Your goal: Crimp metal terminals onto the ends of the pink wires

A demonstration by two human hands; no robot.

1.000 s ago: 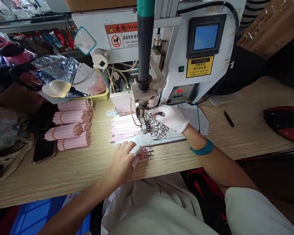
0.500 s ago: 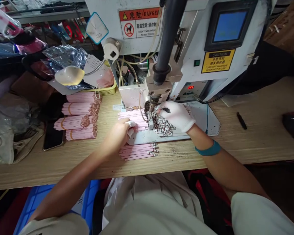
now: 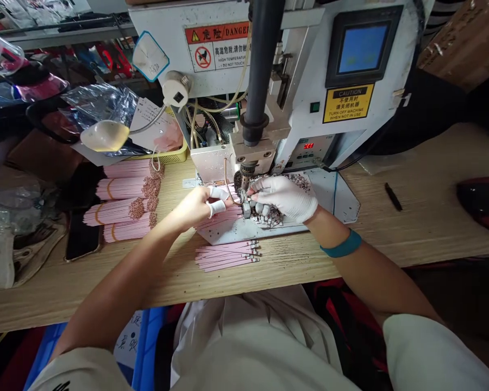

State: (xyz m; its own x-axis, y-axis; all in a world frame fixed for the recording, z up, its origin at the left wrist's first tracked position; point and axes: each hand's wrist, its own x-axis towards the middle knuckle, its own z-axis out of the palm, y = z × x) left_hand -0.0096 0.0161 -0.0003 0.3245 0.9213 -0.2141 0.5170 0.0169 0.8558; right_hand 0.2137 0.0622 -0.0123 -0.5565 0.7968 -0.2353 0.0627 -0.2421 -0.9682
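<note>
My left hand (image 3: 206, 205), with white covers on the thumb and a finger, pinches a pink strip at the left of the machine head (image 3: 246, 198). Other pink strips (image 3: 224, 218) lie beneath it on the white plate (image 3: 220, 233). In a white glove, my right hand (image 3: 287, 198) has its fingertips together at the right side of the head, over a pile of small pale and dark pieces (image 3: 271, 218). What its fingertips hold is too small to make out. Several pink strips with small pieces at their right ends (image 3: 228, 256) lie at the table's front.
Bundles of pink strips (image 3: 124, 209) and a phone (image 3: 82, 236) are at the left. A yellow basket (image 3: 179, 155) and a lamp (image 3: 105, 136) stand behind them. A black pen (image 3: 393, 196) lies on the wooden table (image 3: 424, 228) at the right.
My left hand has lifted slightly, its covered thumb and finger now reaching toward the machine head. My right fingertips have moved in close to the head. The whole view has shifted a little.
</note>
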